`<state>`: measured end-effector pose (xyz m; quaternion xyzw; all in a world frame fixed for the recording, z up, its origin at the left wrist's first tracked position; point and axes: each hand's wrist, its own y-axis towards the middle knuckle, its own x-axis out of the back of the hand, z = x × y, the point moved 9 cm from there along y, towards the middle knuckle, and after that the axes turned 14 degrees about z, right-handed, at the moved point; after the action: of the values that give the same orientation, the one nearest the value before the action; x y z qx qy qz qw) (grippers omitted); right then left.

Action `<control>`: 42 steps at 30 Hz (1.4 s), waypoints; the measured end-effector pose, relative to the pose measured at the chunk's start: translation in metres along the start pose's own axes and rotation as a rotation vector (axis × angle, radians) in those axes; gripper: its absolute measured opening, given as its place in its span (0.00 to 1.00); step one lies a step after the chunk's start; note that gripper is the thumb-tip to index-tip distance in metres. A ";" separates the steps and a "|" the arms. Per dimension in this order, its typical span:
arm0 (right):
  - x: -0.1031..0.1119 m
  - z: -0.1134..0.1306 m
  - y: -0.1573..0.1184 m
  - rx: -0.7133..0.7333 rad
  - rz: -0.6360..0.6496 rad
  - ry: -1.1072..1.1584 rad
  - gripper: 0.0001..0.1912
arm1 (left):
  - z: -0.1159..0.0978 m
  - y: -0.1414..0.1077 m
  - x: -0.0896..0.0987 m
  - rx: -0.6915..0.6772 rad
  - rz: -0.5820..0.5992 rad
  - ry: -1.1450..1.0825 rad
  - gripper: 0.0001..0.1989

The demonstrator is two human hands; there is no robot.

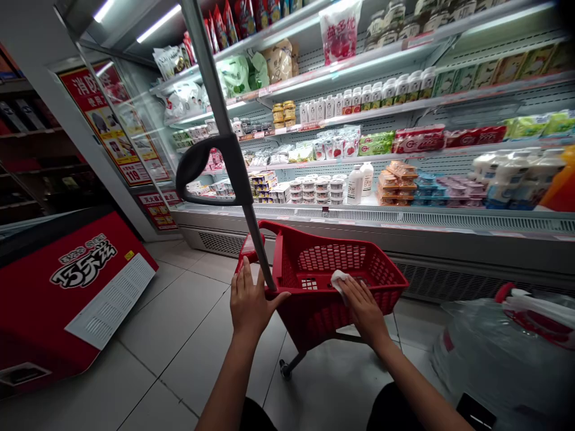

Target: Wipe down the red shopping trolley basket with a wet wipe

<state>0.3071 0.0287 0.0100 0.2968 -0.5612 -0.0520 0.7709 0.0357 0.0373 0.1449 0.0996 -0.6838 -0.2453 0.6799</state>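
Observation:
A red plastic shopping basket cart with mesh sides stands on the floor in front of me. From its left end rises a grey metal pole with a black loop handle. My left hand rests against the cart's left end beside the foot of the pole, fingers stretched and thumb out along the rim. In my right hand a crumpled white cloth or tissue is held against the near rim. Part of the cloth is hidden under the fingers.
A refrigerated display of dairy cups, bottles and packs runs behind the cart. At left stands a red chest freezer. A large clear plastic water container, seemingly wrapped in plastic, is at lower right. Tiled floor lies between.

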 end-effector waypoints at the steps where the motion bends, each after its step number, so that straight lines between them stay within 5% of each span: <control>1: 0.001 0.000 0.001 -0.017 0.001 -0.001 0.38 | -0.001 0.001 0.000 -0.001 -0.009 -0.002 0.49; 8: 0.003 0.117 0.050 0.132 0.024 0.172 0.33 | -0.012 0.004 -0.003 0.020 -0.015 0.003 0.46; 10: 0.003 0.129 0.054 0.162 0.051 0.206 0.32 | -0.011 0.004 -0.003 0.023 -0.008 -0.003 0.45; 12: 0.000 0.116 0.050 0.158 0.079 0.217 0.31 | -0.008 0.003 -0.003 0.027 -0.008 -0.007 0.46; 18: -0.012 0.014 0.014 -0.072 0.082 0.163 0.27 | 0.000 0.003 -0.004 0.026 -0.008 0.004 0.48; 21: -0.014 -0.012 0.006 -0.154 0.076 0.142 0.25 | -0.001 0.004 -0.006 0.033 0.003 -0.007 0.47; 30: -0.011 -0.020 0.009 -0.111 0.125 0.216 0.25 | -0.005 0.003 -0.002 0.021 0.005 0.014 0.46; 36: 0.008 -0.031 0.001 -0.281 -0.088 0.563 0.28 | -0.006 0.001 -0.002 0.009 -0.006 -0.054 0.47; 39: 0.014 -0.009 0.011 -0.289 -0.167 0.798 0.29 | -0.007 0.001 0.000 0.002 -0.016 -0.055 0.46; 42: 0.015 0.030 0.035 -0.156 -0.095 0.789 0.26 | -0.008 0.001 0.002 0.010 -0.015 -0.041 0.46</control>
<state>0.2768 0.0393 0.0468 0.2601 -0.2025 -0.0120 0.9440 0.0438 0.0360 0.1467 0.1032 -0.6979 -0.2492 0.6635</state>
